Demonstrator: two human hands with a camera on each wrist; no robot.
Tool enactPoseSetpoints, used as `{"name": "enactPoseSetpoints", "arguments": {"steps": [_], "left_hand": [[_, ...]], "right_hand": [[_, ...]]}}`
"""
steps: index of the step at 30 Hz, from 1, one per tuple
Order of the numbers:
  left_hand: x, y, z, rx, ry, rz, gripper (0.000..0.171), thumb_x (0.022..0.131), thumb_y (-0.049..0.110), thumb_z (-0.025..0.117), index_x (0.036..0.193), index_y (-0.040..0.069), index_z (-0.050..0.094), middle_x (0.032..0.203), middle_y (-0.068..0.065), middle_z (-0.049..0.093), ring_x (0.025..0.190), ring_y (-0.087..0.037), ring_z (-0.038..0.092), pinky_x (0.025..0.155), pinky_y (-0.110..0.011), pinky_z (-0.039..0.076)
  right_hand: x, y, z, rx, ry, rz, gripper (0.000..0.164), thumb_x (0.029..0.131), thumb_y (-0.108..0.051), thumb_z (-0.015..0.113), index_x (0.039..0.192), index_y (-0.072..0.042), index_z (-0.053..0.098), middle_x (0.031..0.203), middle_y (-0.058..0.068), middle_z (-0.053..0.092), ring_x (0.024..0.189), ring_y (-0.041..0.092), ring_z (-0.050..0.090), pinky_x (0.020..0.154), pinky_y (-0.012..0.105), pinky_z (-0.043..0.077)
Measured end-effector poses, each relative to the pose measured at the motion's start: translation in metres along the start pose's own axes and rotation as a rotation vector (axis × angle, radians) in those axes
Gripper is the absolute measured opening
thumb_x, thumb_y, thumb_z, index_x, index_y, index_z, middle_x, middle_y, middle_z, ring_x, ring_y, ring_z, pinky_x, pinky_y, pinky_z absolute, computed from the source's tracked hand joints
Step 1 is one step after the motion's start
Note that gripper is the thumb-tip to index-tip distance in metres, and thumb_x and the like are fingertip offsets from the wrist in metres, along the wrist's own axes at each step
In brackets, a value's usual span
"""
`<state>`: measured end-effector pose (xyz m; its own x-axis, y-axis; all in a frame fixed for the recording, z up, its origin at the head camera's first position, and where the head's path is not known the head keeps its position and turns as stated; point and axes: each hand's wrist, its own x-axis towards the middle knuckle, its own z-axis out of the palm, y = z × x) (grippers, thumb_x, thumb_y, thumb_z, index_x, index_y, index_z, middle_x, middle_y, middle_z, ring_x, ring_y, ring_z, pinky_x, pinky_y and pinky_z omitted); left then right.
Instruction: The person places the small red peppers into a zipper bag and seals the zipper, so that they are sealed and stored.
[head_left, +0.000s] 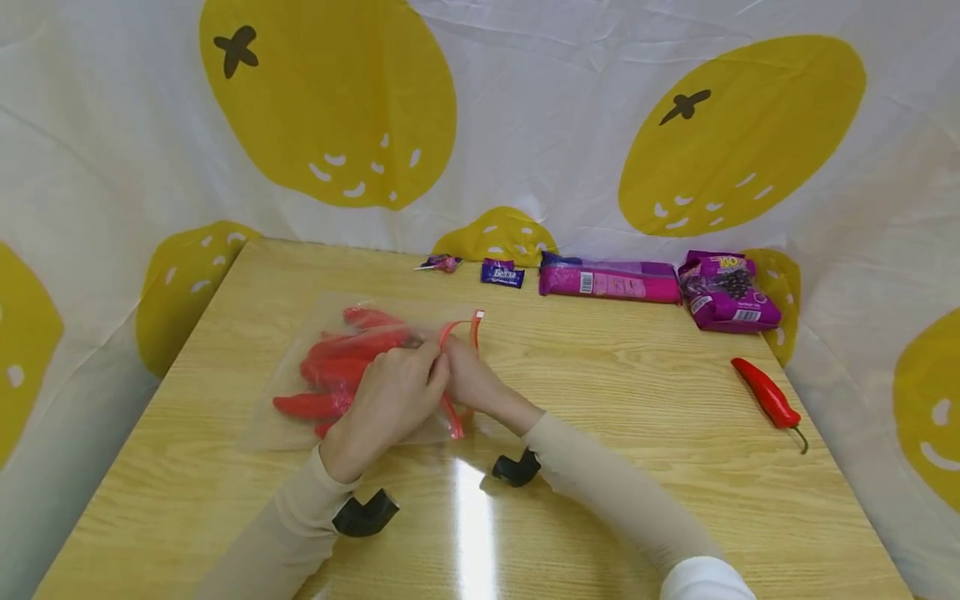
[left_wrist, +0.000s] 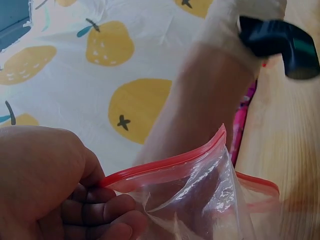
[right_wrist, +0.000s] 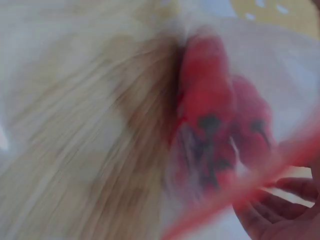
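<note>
A clear zip bag (left_wrist: 195, 205) with a red zip strip (left_wrist: 165, 164) lies on the table, with several red chili peppers (head_left: 337, 367) inside. My left hand (head_left: 397, 383) pinches the strip near the bag's mouth, its other fingers curled below. Past it, my right hand (head_left: 468, 375) is at the mouth, its fingers mostly hidden behind the left hand. Through the plastic in the left wrist view the right hand shows only dimly; I cannot tell whether it is inside the bag. The right wrist view is blurred, showing peppers (right_wrist: 207, 95) beside the strip.
A single red chili pepper (head_left: 765, 394) lies at the table's right. Along the back edge are a lollipop (head_left: 444, 263), a small purple-wrapped sweet (head_left: 502, 273), a long pink-purple packet (head_left: 611, 282) and a purple bag (head_left: 729, 293). A patterned cloth (head_left: 525, 100) hangs behind.
</note>
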<state>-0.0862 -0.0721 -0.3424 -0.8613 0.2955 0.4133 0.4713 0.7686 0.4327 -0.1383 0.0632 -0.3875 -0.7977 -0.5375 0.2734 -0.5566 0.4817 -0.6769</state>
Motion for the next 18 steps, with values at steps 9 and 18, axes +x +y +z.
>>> {"name": "enactPoseSetpoints", "arguments": {"steps": [9,18], "left_hand": [[0.001,0.001,-0.001,-0.022,-0.022,-0.026,0.025,0.087,0.014,0.053,0.063,0.012,0.047,0.052,0.001,0.036,0.043,-0.013,0.035,0.040,-0.024,0.027],[0.000,0.000,0.001,-0.037,-0.025,-0.031,0.025,0.087,0.014,0.053,0.062,0.012,0.047,0.051,0.001,0.036,0.044,-0.013,0.035,0.040,-0.025,0.027]], "right_hand": [[-0.093,0.051,-0.115,-0.290,0.233,0.159,0.024,0.085,-0.005,0.059,0.109,-0.003,0.063,0.104,0.012,0.063,0.080,0.021,0.064,0.067,0.033,0.052],[-0.211,0.153,-0.244,-0.735,0.422,0.616,0.036,0.082,-0.013,0.053,0.113,0.006,0.056,0.106,0.033,0.052,0.093,0.049,0.048,0.075,0.057,0.036]]}}
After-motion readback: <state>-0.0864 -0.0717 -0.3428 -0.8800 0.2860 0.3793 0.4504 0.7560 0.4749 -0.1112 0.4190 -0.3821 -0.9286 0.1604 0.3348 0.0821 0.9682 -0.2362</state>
